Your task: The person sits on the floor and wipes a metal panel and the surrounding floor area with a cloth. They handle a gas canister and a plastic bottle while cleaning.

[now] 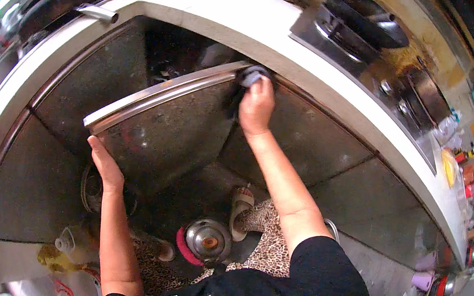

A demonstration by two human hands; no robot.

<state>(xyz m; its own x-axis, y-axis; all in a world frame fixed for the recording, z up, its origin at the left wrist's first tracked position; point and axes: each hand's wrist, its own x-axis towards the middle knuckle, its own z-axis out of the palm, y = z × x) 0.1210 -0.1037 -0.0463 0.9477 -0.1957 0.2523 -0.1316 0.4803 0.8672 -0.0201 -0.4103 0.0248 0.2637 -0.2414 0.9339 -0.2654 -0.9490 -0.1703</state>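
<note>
A cabinet door (180,126) with a metal-trimmed top edge stands swung out below the counter. My right hand (258,105) grips a dark cloth (253,75) against the trim, at the end near the counter. At the opposite end of the trim, my left hand (105,163) touches the door's outer corner with its palm and holds nothing. Behind the door, the cabinet's dark inside (173,51) shows a few indistinct things.
A white countertop (222,3) curves around the front, bearing a gas stove (364,66) with a wok (367,16). A metal kettle (208,240) stands on the floor near my feet. Plastic jugs (66,242) stand at the lower left.
</note>
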